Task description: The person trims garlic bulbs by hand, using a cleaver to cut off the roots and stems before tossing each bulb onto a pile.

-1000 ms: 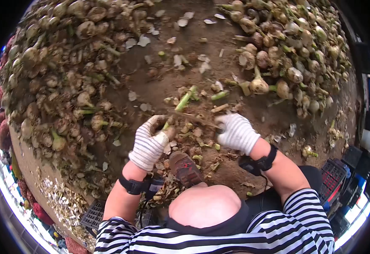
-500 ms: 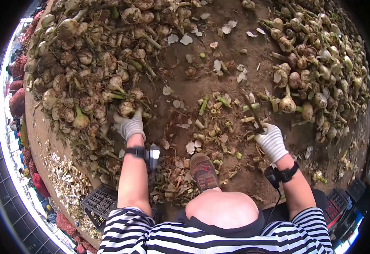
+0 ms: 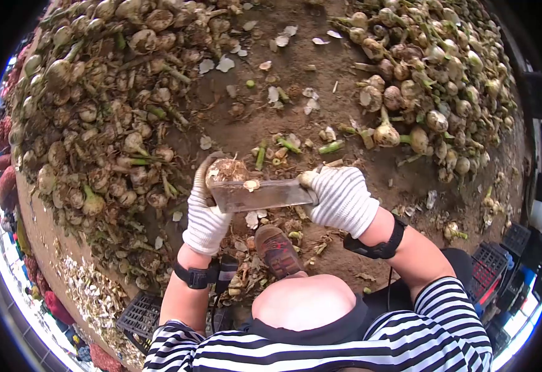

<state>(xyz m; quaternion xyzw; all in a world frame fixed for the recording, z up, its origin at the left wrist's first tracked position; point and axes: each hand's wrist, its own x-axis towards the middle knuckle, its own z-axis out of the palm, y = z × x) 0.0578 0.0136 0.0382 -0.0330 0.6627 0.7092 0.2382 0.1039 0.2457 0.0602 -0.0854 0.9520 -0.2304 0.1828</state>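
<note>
Both my hands wear white striped gloves with brownish fingertips. My left hand (image 3: 205, 218) is closed around a dirt-covered garlic bulb (image 3: 226, 168), its root side facing up. My right hand (image 3: 344, 197) grips a wide-bladed knife (image 3: 268, 198) at its right end. The blade lies across toward the left hand, with its far end against or just in front of the bulb; exact contact is hard to make out. A small pale round slice (image 3: 251, 185) shows at the blade's upper edge.
A large garlic heap (image 3: 91, 118) fills the left side, another heap (image 3: 432, 80) the right. Cut stems (image 3: 289, 145) and peel litter the soil between them. A shoe (image 3: 278, 249) is below the knife. Black crates (image 3: 142, 315) stand at lower left and lower right.
My left hand has come away from the left heap with a garlic bulb. My right hand has swung the knife leftward, bringing its blade up to the bulb. The view has shifted slightly.
</note>
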